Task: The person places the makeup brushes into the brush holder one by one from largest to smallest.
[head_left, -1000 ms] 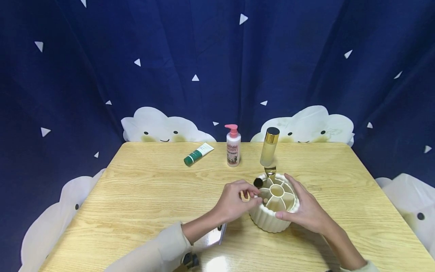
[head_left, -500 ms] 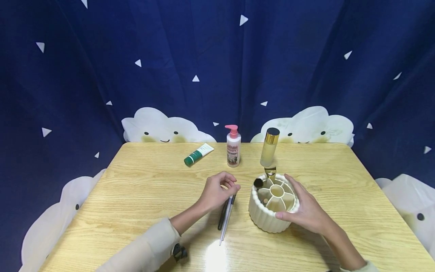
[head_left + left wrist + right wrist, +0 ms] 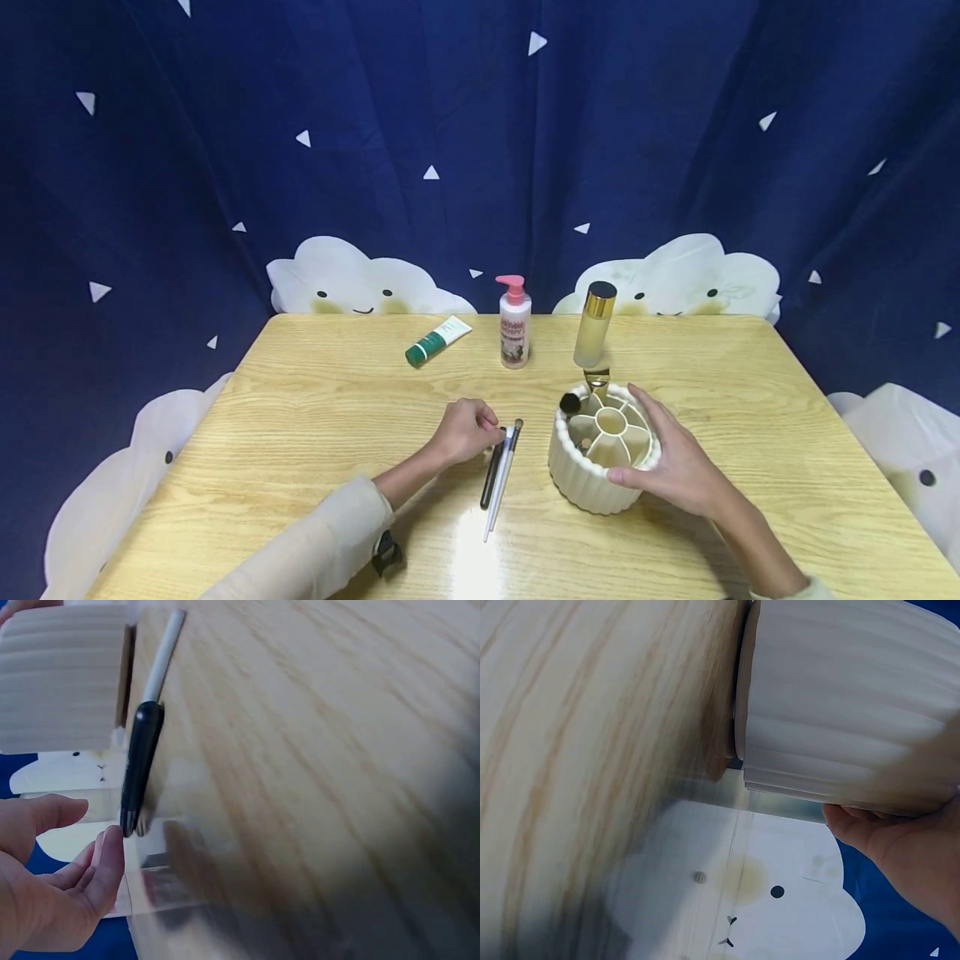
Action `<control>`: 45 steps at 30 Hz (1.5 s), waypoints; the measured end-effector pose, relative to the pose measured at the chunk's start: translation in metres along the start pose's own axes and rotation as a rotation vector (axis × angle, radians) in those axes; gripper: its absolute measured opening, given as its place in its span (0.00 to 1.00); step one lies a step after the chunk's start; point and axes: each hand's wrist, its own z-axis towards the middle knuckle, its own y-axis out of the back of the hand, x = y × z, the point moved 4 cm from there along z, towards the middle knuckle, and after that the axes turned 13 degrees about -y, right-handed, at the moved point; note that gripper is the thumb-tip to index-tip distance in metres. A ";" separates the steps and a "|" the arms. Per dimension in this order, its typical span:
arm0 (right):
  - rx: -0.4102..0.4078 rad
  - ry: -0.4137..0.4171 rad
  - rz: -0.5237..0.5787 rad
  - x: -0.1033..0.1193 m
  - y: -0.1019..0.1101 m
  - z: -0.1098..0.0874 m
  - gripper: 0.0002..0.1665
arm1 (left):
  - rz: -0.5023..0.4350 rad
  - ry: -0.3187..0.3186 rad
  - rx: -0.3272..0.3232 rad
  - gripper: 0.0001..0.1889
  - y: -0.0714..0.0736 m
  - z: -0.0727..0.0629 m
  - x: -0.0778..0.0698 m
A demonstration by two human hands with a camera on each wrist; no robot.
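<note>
Lying on the bench (image 3: 322, 417) beside the pale brushes (image 3: 499, 492), the black brush (image 3: 491, 475) should prove light, stiff and perhaps slippery, best pinched mid-handle. At its far end, the left grip (image 3: 465, 429) has thumb and fingers parted, grasping nothing; whether a fingertip touches is unclear. Rightward, the right grip (image 3: 678, 462) clasps the rim and side of the holder (image 3: 592, 487), apparently rigid plastic. Farther back are the tube (image 3: 438, 341), pump bottle (image 3: 514, 333) and gold-capped bottle (image 3: 593, 333).

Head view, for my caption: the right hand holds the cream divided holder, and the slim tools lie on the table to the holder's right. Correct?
Not quite: the head view shows the slim tools on the table left of the cream divided holder. The rest stands.
</note>
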 end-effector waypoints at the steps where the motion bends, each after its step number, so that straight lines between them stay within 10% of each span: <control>1: -0.001 0.001 0.000 0.000 0.000 0.000 0.68 | 0.006 0.006 0.004 0.08 0.000 0.000 0.001; 14: 0.005 0.007 -0.002 0.001 0.002 -0.001 0.68 | 0.161 -0.017 0.065 0.05 -0.009 -0.004 0.002; 28: -0.024 0.032 -0.114 0.004 0.002 -0.002 0.68 | 0.307 0.027 0.095 0.23 -0.007 -0.001 0.001; 45: 0.077 0.091 -0.039 0.007 0.015 -0.006 0.62 | 0.134 -0.052 0.014 0.06 0.007 0.007 -0.024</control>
